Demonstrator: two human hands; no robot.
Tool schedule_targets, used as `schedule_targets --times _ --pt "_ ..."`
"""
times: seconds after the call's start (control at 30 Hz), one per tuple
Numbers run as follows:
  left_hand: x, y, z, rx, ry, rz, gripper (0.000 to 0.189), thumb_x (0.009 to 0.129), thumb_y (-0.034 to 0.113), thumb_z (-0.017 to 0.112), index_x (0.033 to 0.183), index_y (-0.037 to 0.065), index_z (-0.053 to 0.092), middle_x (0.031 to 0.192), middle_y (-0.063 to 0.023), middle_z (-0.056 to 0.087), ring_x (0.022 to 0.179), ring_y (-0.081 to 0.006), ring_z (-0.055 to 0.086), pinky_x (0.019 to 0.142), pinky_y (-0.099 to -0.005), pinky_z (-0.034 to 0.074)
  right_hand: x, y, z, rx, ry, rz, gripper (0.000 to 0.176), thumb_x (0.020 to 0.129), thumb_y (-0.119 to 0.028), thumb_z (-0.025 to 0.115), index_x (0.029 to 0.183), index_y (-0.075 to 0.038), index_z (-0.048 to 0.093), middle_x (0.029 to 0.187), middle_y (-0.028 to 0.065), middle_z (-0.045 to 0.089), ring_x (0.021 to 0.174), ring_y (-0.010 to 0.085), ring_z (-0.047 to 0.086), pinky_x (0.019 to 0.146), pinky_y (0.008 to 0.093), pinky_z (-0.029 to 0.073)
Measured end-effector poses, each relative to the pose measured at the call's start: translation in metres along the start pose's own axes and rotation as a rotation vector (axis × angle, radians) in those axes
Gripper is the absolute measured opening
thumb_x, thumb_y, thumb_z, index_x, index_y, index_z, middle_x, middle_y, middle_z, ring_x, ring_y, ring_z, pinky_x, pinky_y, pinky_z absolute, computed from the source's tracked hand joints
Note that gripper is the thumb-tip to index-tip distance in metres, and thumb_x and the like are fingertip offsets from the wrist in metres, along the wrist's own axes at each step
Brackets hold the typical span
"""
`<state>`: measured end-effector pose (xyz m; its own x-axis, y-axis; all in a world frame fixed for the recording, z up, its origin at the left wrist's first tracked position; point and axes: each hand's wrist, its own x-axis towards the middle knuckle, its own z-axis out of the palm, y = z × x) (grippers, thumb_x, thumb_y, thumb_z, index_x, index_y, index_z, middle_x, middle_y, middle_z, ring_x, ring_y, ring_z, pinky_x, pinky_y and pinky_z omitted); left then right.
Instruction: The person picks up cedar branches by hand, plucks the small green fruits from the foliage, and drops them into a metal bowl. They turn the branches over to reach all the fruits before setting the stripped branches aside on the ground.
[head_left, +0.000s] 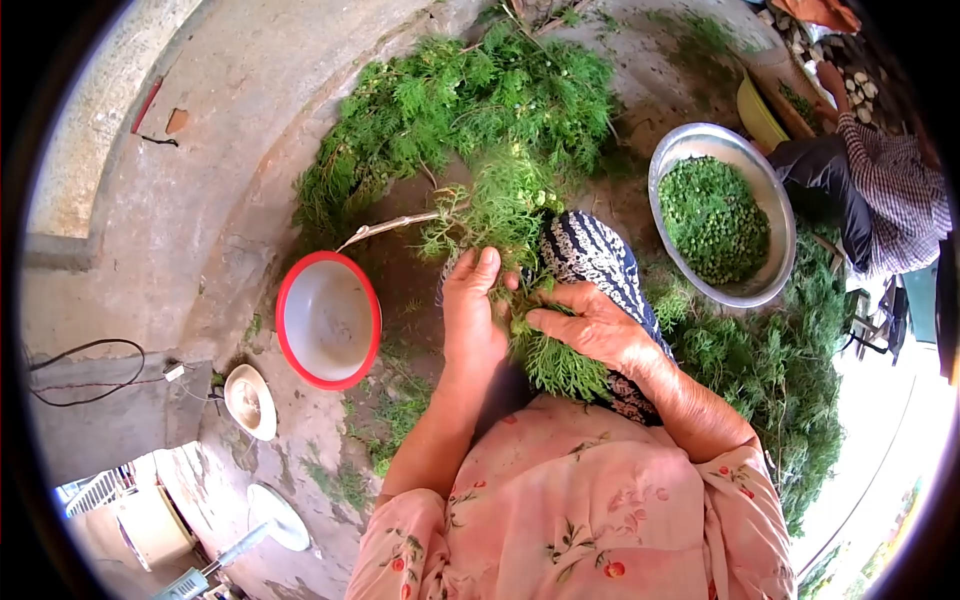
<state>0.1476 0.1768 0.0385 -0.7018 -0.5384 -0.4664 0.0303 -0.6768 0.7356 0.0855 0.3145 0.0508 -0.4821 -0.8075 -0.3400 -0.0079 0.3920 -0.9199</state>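
A leafy conifer sprig (505, 195) with feathery green foliage is held upright in front of my lap. My left hand (474, 312) is closed around its lower part, thumb pointing up. Close beside it, my right hand (592, 328) pinches the foliage between thumb and fingers, and a flat green frond (563, 368) hangs below that hand. The exact contact under my fingers is hidden. Behind the sprig lies a large heap of cut green branches (470, 95). A bare woody stem (395, 226) sticks out left of the sprig.
A white basin with a red rim (376, 330) stands on the left. At right, a metal basin (668, 240) holds small green pieces, with another person (880, 200) beside it. More branches (780, 375) lie at the right. A standing fan (280, 517) is at lower left.
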Motion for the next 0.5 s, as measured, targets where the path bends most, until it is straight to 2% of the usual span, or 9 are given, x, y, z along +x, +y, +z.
schedule_targets --times 0.1,0.2,0.23,0.27,0.3,0.37,0.43,0.47,0.5 --pt "-0.005 0.004 0.007 0.039 0.020 -0.001 0.016 0.085 0.020 0.060 0.087 0.006 0.056 0.067 -0.0007 0.052 0.056 -0.0081 0.045 0.047 -0.0192 0.039 -0.003 0.000 0.004 -0.081 0.043 -0.137 0.027 0.083 -0.024 0.053 0.087 0.002 0.054 0.075 0.0191 0.055 0.069 0.0251 0.056 0.059 0.0346 0.042" --pt "-0.006 -0.006 0.004 0.008 -0.001 -0.001 0.017 0.084 0.021 0.061 0.086 0.006 0.056 0.065 -0.0006 0.051 0.056 -0.0075 0.045 0.045 -0.0187 0.036 -0.011 0.004 0.003 -0.254 0.075 -0.426 0.017 0.082 -0.015 0.049 0.085 0.001 0.054 0.080 0.0188 0.053 0.072 0.0304 0.057 0.061 0.0363 0.043" --pt "-0.006 -0.008 0.007 0.020 0.025 -0.005 0.018 0.083 0.024 0.063 0.088 0.007 0.057 0.066 0.0030 0.049 0.056 -0.0073 0.046 0.038 -0.0215 0.030 -0.017 -0.006 0.001 -0.147 0.044 -0.278 0.013 0.080 -0.012 0.050 0.086 -0.002 0.055 0.076 0.0162 0.052 0.070 0.0312 0.056 0.061 0.0363 0.044" --pt "-0.010 -0.004 0.008 0.058 0.031 -0.065 0.019 0.084 0.023 0.062 0.087 0.005 0.057 0.067 0.0019 0.051 0.057 -0.0078 0.046 0.042 -0.0213 0.034 -0.020 -0.005 0.003 -0.229 0.054 -0.286 0.013 0.079 -0.012 0.050 0.086 -0.003 0.055 0.077 0.0157 0.052 0.070 0.0306 0.056 0.061 0.0361 0.044" --pt "-0.008 -0.008 0.007 0.039 0.011 -0.041 0.019 0.084 0.022 0.061 0.088 0.003 0.057 0.068 0.0012 0.051 0.057 -0.0080 0.046 0.045 -0.0210 0.036 -0.024 -0.003 0.006 -0.311 0.063 -0.293 0.012 0.079 -0.012 0.051 0.086 -0.003 0.055 0.078 0.0151 0.053 0.070 0.0299 0.057 0.061 0.0358 0.044" --pt "-0.007 -0.013 0.007 0.017 -0.003 -0.017 0.020 0.085 0.021 0.060 0.089 0.001 0.058 0.070 0.0003 0.053 0.057 -0.0084 0.046 0.050 -0.0205 0.038 -0.029 0.005 0.011 -0.199 0.075 -0.179 0.030 0.088 -0.023 0.052 0.096 0.005 0.057 0.073 0.0133 0.058 0.072 0.0181 0.055 0.067 0.0283 0.042" --pt "-0.009 -0.014 0.008 0.015 0.012 -0.017 0.021 0.086 0.020 0.059 0.090 0.000 0.058 0.071 -0.0001 0.053 0.056 -0.0086 0.045 0.053 -0.0202 0.039 -0.036 0.013 0.012 -0.368 0.114 -0.325 0.028 0.089 -0.022 0.051 0.100 0.003 0.057 0.083 0.0143 0.058 0.079 0.0205 0.055 0.073 0.0287 0.042" --pt "-0.009 -0.016 0.008 0.014 0.017 -0.019 0.021 0.086 0.021 0.059 0.090 0.001 0.058 0.068 0.0001 0.052 0.054 -0.0080 0.044 0.050 -0.0199 0.037 -0.036 0.017 0.013 -0.449 0.133 -0.397 0.027 0.089 -0.021 0.050 0.102 0.002 0.057 0.088 0.0148 0.058 0.082 0.0216 0.055 0.076 0.0288 0.042" --pt "-0.009 -0.018 0.009 0.013 0.022 -0.021 0.021 0.086 0.022 0.059 0.091 0.002 0.058 0.065 0.0002 0.051 0.052 -0.0074 0.043 0.046 -0.0195 0.035 -0.036 0.018 0.014 -0.247 0.063 -0.283 0.025 0.088 -0.018 0.049 0.104 0.000 0.056 0.095 0.0164 0.056 0.087 0.0254 0.054 0.079 0.0303 0.042"
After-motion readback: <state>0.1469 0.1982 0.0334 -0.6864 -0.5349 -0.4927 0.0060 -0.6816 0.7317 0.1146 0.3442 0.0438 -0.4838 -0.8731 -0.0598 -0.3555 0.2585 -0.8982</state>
